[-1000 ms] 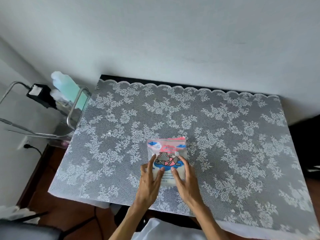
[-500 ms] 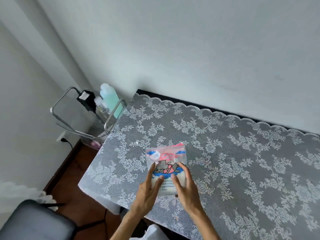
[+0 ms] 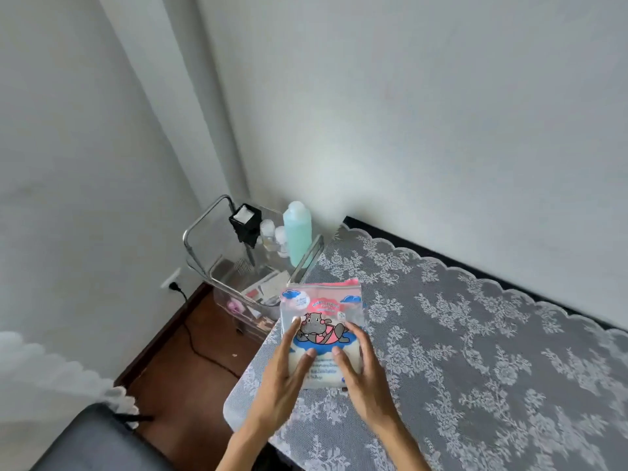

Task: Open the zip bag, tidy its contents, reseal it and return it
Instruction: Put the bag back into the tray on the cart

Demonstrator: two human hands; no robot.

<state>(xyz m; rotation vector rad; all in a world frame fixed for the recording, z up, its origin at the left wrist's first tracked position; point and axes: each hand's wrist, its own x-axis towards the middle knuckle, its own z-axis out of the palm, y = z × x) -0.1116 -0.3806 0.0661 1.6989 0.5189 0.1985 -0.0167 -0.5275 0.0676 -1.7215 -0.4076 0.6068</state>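
Now: bag upright between both hands, zip edge farthest from the fingers

I see the zip bag (image 3: 321,329) held at the table's (image 3: 475,351) left corner, its long axis running away from me. My left hand (image 3: 283,382) and right hand (image 3: 365,382) flank its lower half, fingers (image 3: 353,333) nearly straight and spread along the front, gripping it lightly between them. The pink seal strip sits at the far top edge, beyond both sets of fingertips, about equally distant from either hand. I judge opening needs the fingers to travel upward.
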